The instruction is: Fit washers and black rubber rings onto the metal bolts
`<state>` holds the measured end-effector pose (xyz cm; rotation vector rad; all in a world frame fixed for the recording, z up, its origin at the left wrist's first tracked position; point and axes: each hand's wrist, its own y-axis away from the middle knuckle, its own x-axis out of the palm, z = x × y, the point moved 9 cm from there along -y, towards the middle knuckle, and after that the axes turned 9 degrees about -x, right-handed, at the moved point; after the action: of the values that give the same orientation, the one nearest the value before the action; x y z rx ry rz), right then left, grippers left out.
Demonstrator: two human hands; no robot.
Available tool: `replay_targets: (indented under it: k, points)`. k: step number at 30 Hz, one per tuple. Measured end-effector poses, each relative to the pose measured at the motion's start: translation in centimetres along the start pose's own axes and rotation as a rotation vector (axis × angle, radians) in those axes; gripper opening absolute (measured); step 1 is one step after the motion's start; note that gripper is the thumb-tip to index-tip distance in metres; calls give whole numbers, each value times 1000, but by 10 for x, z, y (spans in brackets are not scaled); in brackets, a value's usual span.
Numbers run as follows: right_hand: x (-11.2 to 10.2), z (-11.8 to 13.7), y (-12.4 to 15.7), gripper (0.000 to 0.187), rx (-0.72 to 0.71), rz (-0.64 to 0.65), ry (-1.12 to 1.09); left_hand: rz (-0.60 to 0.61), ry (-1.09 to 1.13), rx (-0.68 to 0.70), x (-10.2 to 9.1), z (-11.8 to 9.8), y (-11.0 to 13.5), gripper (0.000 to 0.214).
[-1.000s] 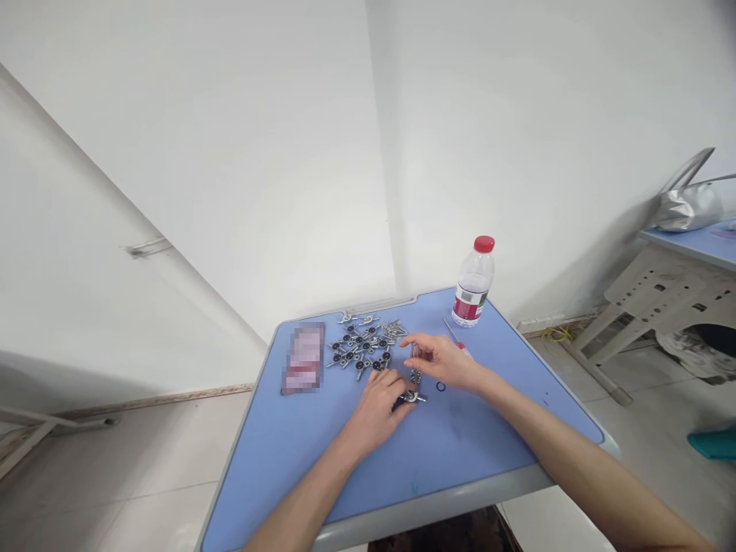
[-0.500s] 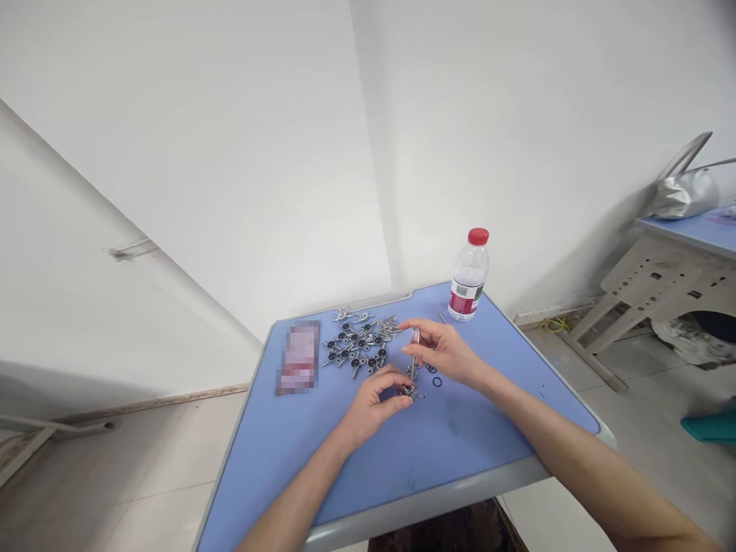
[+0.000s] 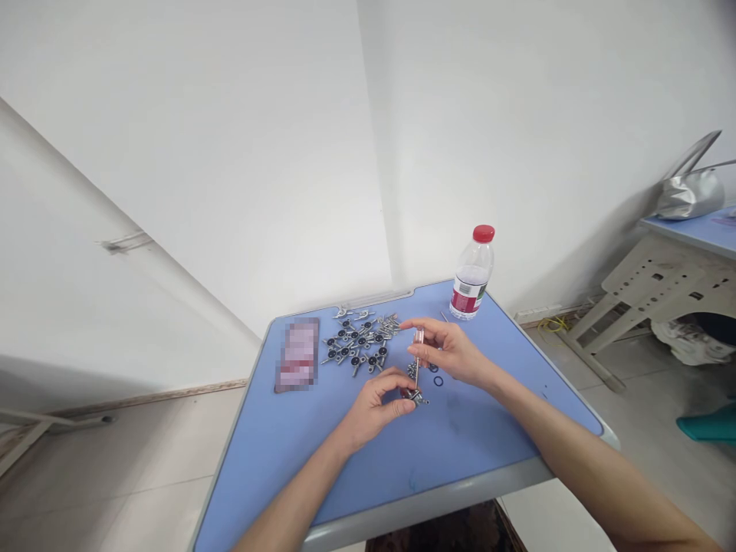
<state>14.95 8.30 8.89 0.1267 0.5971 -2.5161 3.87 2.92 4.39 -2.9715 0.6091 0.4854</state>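
Observation:
My right hand (image 3: 451, 349) grips the clear handle of a screwdriver (image 3: 418, 339) between thumb and fingers, its index finger reaching over the top. The shaft points down to a small metal fitting (image 3: 418, 398) on the table. My left hand (image 3: 382, 406) pinches that fitting between thumb and fingers, which hide part of it. Just behind lie small metal pieces (image 3: 412, 370) in a little pile. Black rings (image 3: 438, 381) rest beside my right hand. To the left spread several metal fittings with black round parts (image 3: 356, 341), with a heap of metal pins or screws (image 3: 389, 325) near them.
A blue table (image 3: 460, 452) with a grey rim stands against a white wall. At its left lies a blurred flat object (image 3: 297, 356). A red-capped bottle (image 3: 471, 276) stands at the back right. Another table (image 3: 690, 238) holds a silver bag (image 3: 690, 193).
The screwdriver now stands more upright, its handle showing more between my right fingers. The metal fitting shows slightly more past my left fingertips. The view has shifted slightly.

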Motion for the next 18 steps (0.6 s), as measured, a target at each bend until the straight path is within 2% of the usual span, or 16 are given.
replay_targets:
  k: [3,8,12,18]
  points:
    - [4,0,0,37,-10,69,67,-26,-116,-17,2,0,0,27]
    - [21,-7,1,35,-40,272,174,-60,-423,-19,8,4,-1,7]
    - [27,-3,4,30,-88,355,147,-110,-525,-22,9,5,-1,12]
    - [29,13,7,21,-151,425,128,-155,-559,-18,6,4,-1,17]
